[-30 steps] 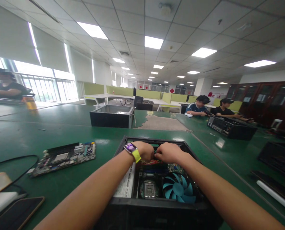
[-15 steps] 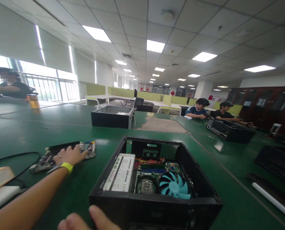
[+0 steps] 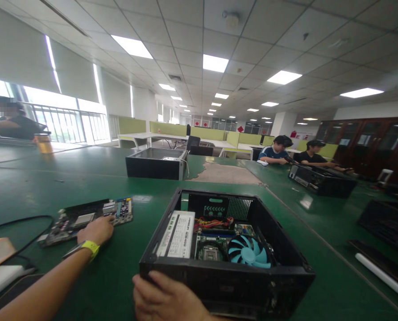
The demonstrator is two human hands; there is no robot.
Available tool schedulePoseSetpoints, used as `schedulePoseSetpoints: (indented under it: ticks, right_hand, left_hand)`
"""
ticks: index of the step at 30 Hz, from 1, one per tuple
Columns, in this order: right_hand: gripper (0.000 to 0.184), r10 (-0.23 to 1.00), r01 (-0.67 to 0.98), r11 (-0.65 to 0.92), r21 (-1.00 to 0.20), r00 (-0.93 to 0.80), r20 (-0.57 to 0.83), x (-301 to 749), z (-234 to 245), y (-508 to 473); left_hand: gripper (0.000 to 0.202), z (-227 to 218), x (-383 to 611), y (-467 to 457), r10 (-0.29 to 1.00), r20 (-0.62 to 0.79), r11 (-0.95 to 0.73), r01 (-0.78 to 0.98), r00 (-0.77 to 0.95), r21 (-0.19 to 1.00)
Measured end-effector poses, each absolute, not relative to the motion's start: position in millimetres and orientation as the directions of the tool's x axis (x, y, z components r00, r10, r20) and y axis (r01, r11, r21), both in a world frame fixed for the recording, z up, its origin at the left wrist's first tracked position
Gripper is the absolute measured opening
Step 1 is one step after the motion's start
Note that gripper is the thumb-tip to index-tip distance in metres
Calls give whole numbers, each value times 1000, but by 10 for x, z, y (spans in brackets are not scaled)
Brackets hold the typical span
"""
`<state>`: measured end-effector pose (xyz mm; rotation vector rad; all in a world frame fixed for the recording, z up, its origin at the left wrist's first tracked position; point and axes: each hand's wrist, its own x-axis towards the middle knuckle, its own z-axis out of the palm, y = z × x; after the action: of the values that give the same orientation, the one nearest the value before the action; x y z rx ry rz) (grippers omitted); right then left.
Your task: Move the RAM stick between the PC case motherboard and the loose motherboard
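Note:
An open black computer case [image 3: 225, 274] stands in front of me on the green table. Inside it are a white power supply [image 3: 179, 234], a blue fan [image 3: 249, 256] and a motherboard. My right hand [image 3: 165, 296] grips the case's near wall at its left corner, fingers wrapped against it. To the left a loose motherboard [image 3: 85, 216] lies flat on the table. My left hand [image 3: 97, 229], with a yellow wristband, has its fingers curled on that board's near edge.
A second open case [image 3: 155, 167] stands further back in the middle. Two people [image 3: 275, 151] sit at a third case at the back right, another person [image 3: 8, 120] at the far left. A black cable [image 3: 18, 220], a white rod [image 3: 383, 274] and a black panel [image 3: 389, 223] lie nearby.
Both hands left the inside of the case. My left hand went left to the loose motherboard and curled on its edge. My right hand came to the case's near wall; the case shifted slightly right.

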<state>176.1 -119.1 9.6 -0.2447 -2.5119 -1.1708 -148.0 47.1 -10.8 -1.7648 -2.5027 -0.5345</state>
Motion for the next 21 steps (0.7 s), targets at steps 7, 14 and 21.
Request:
schedulePoseSetpoints:
  ticks: [7, 14, 21]
  right_hand:
    - [34, 437, 529, 764, 369, -845, 306, 2626, 155, -568]
    - [47, 813, 834, 439, 334, -527, 246, 3626, 169, -126]
    - [60, 995, 958, 0, 288, -29, 96, 4291, 140, 90]
  left_hand:
    - [37, 8, -1244, 155, 957, 109, 252, 956, -269, 149]
    - [31, 56, -483, -332, 963, 258, 33, 988, -73, 153]
    - [29, -79, 471, -971, 948, 275, -243, 924, 161, 296]
